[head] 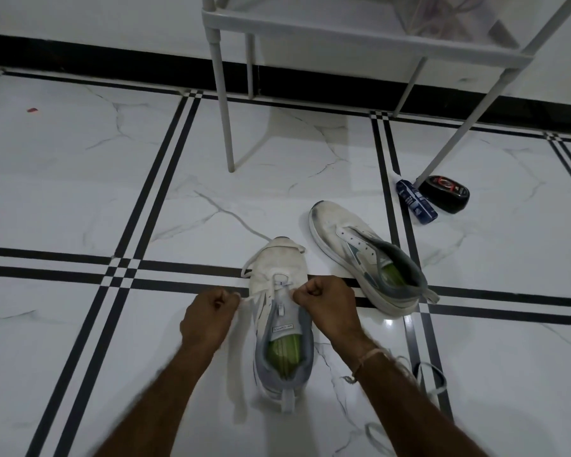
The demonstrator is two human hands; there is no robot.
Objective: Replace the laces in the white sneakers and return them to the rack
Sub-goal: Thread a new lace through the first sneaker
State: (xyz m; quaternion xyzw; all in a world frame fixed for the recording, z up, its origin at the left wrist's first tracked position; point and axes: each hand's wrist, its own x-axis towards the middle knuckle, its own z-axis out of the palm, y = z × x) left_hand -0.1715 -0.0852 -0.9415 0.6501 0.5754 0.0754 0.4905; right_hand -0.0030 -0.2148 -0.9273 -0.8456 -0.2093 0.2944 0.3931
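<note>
A white sneaker [279,268] with a green insole stands on the floor in front of me, toe pointing away. A white lace [279,282] runs through its lowest eyelets and loops over the toe. My left hand [208,316] pinches one lace end at the shoe's left side. My right hand [327,305] pinches the other end at the tongue's right side. A second white sneaker [360,249], with no lace, lies to the right, angled away. The white rack [343,31] stands beyond on thin legs.
A blue bottle [416,200] and a black shoe-polish sponge [447,193] lie by the rack's right front leg. Loose grey-white laces [429,379] lie on the floor under my right forearm. The floor is white marble tile with black stripes.
</note>
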